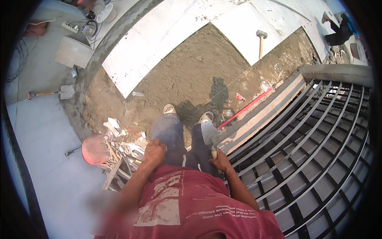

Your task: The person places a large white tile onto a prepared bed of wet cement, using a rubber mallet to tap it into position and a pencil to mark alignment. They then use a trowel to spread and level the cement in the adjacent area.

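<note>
My right hand (221,162) is wrapped round the pale handle of a trowel (208,132). The trowel's grey, mortar-smeared blade points away from me, in front of my right leg. Beside my left thigh, my left hand (155,153) hangs with its fingers curled in; nothing shows in it. Ahead of my sandals spreads a bed of damp grey-brown mortar (187,59). Large white tiles (159,34) border it on the far side. A mallet (261,42) with a light wooden handle lies on a tile at the far right, out of reach of both hands.
A metal grating (302,159) fills the right side, beside a ledge and a red bar (244,108). Rubble and a red basin (95,149) lie on the left, near a shovel (67,92). A thin string crosses the mortar. Another person (340,32) is at the far right.
</note>
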Demonstrator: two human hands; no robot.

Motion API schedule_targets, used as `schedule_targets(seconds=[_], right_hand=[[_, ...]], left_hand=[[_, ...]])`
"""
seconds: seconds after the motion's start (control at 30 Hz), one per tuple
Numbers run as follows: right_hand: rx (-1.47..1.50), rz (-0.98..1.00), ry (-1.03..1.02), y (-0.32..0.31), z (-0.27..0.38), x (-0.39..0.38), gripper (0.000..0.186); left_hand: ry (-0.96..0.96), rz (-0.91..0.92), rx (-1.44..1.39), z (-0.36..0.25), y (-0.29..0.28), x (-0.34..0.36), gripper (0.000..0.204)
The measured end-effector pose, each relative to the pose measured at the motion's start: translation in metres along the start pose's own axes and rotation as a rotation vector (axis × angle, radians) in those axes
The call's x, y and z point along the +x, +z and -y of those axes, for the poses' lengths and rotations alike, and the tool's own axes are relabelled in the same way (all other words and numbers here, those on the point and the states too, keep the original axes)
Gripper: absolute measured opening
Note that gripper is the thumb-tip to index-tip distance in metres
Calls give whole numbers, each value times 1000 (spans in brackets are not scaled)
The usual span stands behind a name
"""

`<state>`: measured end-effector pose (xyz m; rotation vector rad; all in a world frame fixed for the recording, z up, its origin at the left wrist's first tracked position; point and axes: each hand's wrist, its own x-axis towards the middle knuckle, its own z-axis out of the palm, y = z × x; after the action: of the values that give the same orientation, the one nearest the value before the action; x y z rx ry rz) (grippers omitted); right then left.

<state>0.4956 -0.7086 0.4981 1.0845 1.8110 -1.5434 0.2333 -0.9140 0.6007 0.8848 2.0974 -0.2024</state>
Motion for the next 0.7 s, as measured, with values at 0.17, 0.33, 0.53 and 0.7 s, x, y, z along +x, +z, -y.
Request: schedule_targets(seconds=[0.17,0.33,0.53,0.7], right_hand=[[-37,-30,63,13,-2,13,50],[-110,-106,109,16,15,11,49],[31,-268,166,26,27,9,41],[106,-346,89,7,78,-6,35]], left_hand=[[44,-44,-173,8,0,10,22],[114,154,-243,23,-30,27,24],[146,488,-198,46,-58,66,26],[302,665,-225,68,-107,69,30]])
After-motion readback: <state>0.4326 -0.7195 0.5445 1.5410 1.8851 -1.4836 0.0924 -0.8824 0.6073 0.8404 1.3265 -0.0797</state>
